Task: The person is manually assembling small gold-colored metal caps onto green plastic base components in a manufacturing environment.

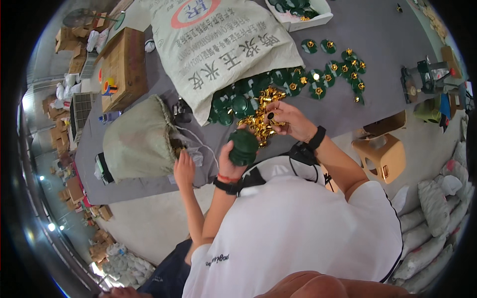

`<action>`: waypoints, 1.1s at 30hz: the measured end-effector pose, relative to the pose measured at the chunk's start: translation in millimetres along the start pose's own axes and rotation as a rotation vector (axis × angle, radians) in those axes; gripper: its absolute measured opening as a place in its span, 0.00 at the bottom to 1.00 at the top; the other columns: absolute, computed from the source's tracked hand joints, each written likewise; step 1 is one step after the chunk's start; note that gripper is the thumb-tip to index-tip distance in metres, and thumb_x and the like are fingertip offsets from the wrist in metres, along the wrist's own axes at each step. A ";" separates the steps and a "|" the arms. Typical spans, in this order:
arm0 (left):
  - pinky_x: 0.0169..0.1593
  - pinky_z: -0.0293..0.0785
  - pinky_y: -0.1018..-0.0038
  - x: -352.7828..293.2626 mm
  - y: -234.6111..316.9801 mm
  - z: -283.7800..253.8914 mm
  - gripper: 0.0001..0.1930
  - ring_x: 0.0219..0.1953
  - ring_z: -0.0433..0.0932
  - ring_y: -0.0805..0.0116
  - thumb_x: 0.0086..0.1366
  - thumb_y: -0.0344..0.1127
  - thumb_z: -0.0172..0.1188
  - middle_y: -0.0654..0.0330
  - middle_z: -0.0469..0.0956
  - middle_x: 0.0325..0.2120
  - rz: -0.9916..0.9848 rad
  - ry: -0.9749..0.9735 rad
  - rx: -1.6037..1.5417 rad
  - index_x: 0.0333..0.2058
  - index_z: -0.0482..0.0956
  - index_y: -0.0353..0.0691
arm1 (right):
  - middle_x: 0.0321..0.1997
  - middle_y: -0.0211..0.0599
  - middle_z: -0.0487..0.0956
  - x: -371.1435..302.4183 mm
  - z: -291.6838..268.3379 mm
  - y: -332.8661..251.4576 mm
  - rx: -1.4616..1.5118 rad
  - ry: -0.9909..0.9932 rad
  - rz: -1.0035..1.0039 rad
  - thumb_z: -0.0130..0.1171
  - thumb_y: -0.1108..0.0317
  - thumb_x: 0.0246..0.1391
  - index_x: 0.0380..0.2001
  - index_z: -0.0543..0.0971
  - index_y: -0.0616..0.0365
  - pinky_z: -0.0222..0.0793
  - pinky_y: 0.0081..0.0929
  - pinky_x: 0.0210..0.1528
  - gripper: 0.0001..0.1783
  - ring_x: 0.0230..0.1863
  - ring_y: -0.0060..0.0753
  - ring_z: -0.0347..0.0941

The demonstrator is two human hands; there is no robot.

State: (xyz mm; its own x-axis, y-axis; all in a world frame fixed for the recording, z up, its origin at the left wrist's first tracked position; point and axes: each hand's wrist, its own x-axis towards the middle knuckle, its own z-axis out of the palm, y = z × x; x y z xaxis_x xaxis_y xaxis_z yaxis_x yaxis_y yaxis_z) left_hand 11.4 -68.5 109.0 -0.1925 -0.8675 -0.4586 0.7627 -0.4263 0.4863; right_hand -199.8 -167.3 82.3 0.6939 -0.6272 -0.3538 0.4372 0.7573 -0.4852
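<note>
My left hand (229, 161), with a red band at its wrist, is wrapped around a stack of dark green round caps (243, 149). Just to the right, my right hand (293, 121) pinches a small gold metal fitting (271, 117) with a dark round end. Between and beyond both hands lies a heap of shiny gold fittings (263, 107). More green caps (239, 105) spill from a white woven sack (218, 59) behind the heap. Farther right, several green caps with gold pieces standing in their centres (318, 89) are spread on the grey tabletop (377, 44).
Another person's hand (184, 169) is at the mouth of a green-grey cloth bag (136, 139) on the left. A cardboard box (126, 69) stands behind it. A white tray of green caps (308, 17) sits at the back. A tan stool (380, 156) is beyond the table's right edge.
</note>
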 end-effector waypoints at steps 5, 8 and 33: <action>0.49 0.71 0.62 -4.4 12.6 0.5 0.33 0.52 0.69 0.59 0.58 0.48 0.53 0.51 0.67 0.52 -0.088 -0.150 0.039 0.59 0.57 0.39 | 0.40 0.28 0.74 -24.1 47.2 17.2 -0.508 0.008 -0.155 0.55 0.73 0.53 0.45 0.72 0.60 0.64 0.11 0.30 0.15 0.29 0.12 0.68; 0.53 0.69 0.65 -12.1 17.0 -3.8 0.32 0.51 0.71 0.63 0.58 0.44 0.54 0.54 0.67 0.52 -0.109 -0.131 0.081 0.59 0.57 0.38 | 0.41 0.28 0.74 -27.0 61.3 39.7 -0.647 0.056 -0.295 0.54 0.74 0.53 0.47 0.71 0.61 0.67 0.13 0.35 0.16 0.34 0.14 0.69; 0.51 0.66 0.74 -37.9 23.7 17.4 0.31 0.47 0.70 0.66 0.56 0.41 0.63 0.56 0.69 0.47 0.282 0.062 1.017 0.55 0.62 0.35 | 0.32 0.37 0.78 -11.2 80.7 25.0 -1.000 -0.069 -0.172 0.55 0.69 0.55 0.41 0.74 0.64 0.70 0.21 0.29 0.12 0.27 0.27 0.76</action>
State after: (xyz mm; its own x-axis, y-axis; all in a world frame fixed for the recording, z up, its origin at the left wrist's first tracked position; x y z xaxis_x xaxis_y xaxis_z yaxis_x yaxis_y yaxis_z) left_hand 26.0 -50.2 150.9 -0.0350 -0.9662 -0.2555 -0.1072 -0.2505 0.9622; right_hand -150.5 -126.7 138.7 0.7123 -0.6773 -0.1843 -0.1225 0.1386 -0.9827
